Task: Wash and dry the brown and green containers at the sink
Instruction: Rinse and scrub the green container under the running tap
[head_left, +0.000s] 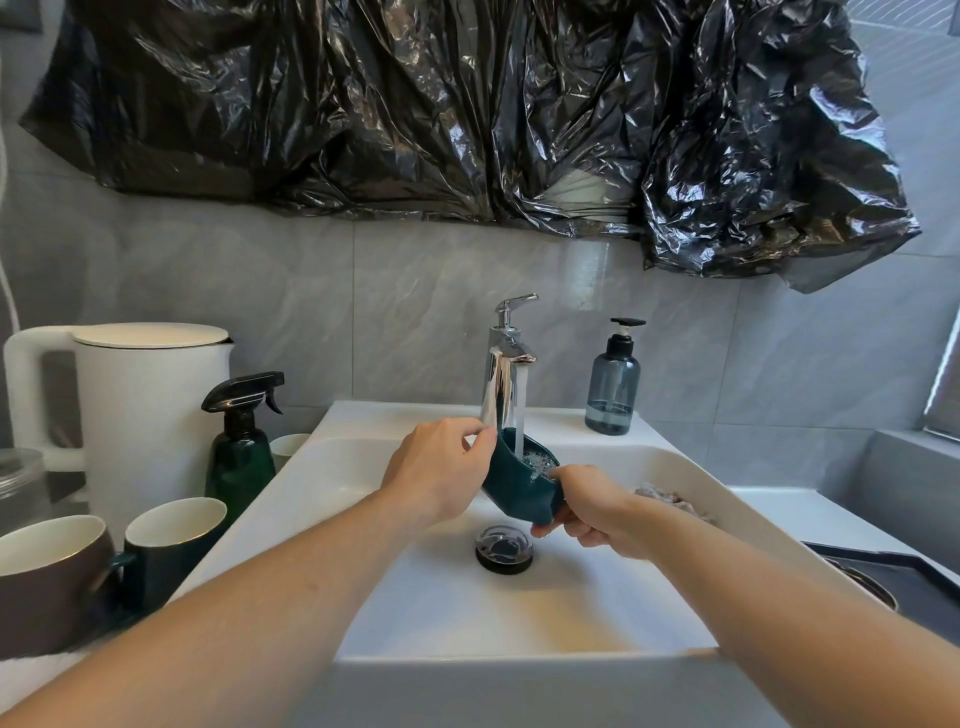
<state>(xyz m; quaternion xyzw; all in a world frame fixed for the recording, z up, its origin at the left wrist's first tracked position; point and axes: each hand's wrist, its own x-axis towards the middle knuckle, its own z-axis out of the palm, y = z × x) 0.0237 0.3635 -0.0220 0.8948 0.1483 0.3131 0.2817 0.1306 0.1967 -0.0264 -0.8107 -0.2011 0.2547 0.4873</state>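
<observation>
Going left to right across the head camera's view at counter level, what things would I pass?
Brown mug → green mug → green spray bottle → left hand → green container → right hand → soap dispenser.

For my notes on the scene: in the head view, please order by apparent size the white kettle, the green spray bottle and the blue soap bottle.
1. White kettle, clearly largest.
2. Green spray bottle.
3. Blue soap bottle, smallest, though it stands farther from the camera.
</observation>
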